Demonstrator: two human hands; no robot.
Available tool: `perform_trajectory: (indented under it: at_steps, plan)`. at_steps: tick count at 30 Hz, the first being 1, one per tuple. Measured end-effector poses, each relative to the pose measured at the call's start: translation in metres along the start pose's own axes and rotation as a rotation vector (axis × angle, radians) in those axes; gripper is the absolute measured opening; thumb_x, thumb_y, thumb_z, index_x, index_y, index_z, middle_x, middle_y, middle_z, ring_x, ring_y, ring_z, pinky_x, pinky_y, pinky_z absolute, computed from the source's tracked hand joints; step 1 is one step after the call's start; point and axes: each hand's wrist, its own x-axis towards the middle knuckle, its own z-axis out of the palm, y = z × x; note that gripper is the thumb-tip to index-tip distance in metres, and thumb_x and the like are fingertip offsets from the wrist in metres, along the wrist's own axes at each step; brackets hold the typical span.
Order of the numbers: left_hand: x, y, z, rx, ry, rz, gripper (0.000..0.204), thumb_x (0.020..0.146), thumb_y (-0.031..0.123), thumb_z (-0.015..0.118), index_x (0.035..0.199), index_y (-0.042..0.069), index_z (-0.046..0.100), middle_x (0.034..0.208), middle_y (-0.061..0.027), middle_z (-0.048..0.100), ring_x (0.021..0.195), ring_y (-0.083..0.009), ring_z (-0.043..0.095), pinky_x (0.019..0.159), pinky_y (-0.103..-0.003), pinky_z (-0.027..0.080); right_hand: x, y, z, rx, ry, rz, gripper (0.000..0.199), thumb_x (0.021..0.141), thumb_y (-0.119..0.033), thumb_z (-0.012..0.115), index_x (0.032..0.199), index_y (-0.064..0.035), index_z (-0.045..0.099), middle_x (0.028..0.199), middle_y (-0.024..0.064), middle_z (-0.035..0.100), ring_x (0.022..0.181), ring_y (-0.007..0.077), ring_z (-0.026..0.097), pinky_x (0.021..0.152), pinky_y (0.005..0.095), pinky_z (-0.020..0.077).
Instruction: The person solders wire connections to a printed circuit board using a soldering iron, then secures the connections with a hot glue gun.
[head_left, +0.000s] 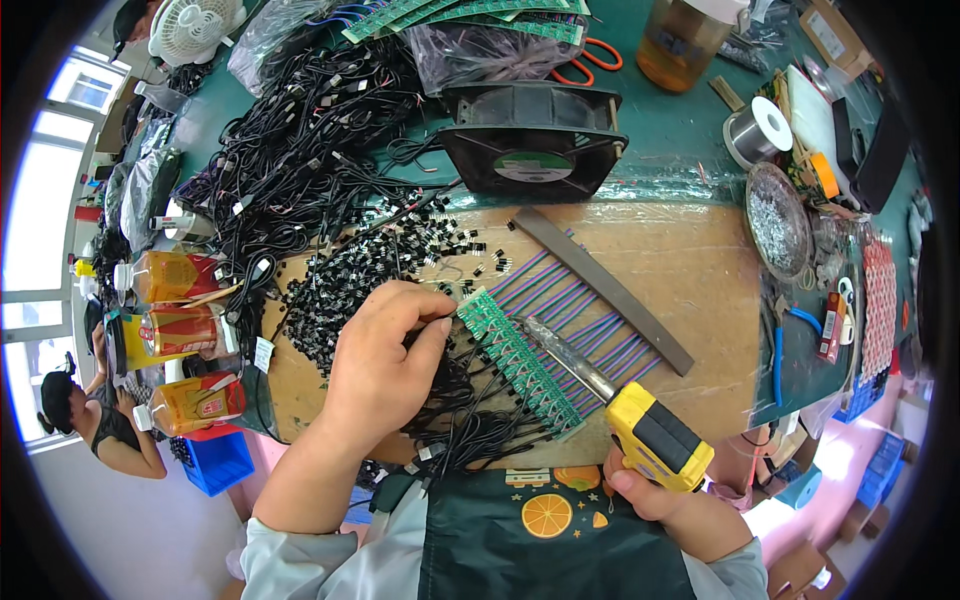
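My left hand (385, 365) is closed in a pinch at the upper left end of a green circuit board strip (525, 370); what its fingertips hold is too small to make out. In my right hand (645, 492) is a yellow and black soldering iron (655, 435), its metal tip over the strip's upper part. Purple and green wires (575, 335) run from the strip's far side beneath a long dark bar (610, 295). Black cables (480, 435) lie along its near side. Left of the strip spreads a pile of small black components with metal legs (350, 280).
A black fan (535, 145) stands behind the brown work board (715, 290). Tangled black cables (300, 130) heap at the back left, near several drink bottles (185, 275). To the right are a solder spool (758, 132), a round metal dish (780, 222) and orange-handled scissors (590, 62).
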Motion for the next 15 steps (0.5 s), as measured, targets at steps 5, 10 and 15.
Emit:
perform_trajectory:
  at_steps: [5,10,15]
  plan:
    - [-0.001,0.000,0.007,0.098,0.019,0.149,0.014,0.080,-0.005,0.069,0.093,0.001,0.072,0.088,-0.0112,0.069,0.081,-0.0267,0.068,0.072,-0.034,0.054,-0.005,0.011,-0.003,-0.001,-0.046,0.023,0.023,0.081,-0.014,0.078,0.098,-0.0043,0.066,0.083,0.0084,0.065,0.069,0.0245,0.065,0.064,0.0337,0.0522]
    - [0.001,0.000,0.011,0.124,0.008,0.142,0.013,0.080,-0.002,0.069,0.091,0.002,0.073,0.086,-0.0106,0.069,0.080,-0.0276,0.068,0.071,-0.035,0.054,0.002,0.006,-0.003,-0.206,-0.066,-0.160,0.031,0.082,-0.017,0.077,0.107,-0.0027,0.067,0.087,0.0105,0.067,0.072,0.0287,0.067,0.065,0.0362,0.0548]
    - [0.002,-0.001,0.012,0.140,-0.010,0.150,0.012,0.079,-0.002,0.069,0.089,0.003,0.073,0.084,-0.0099,0.068,0.078,-0.0273,0.068,0.069,-0.035,0.055,0.007,0.003,-0.005,-0.271,-0.106,-0.177,0.032,0.082,-0.017,0.077,0.108,-0.0021,0.067,0.090,0.0110,0.067,0.076,0.0291,0.069,0.068,0.0360,0.0558]
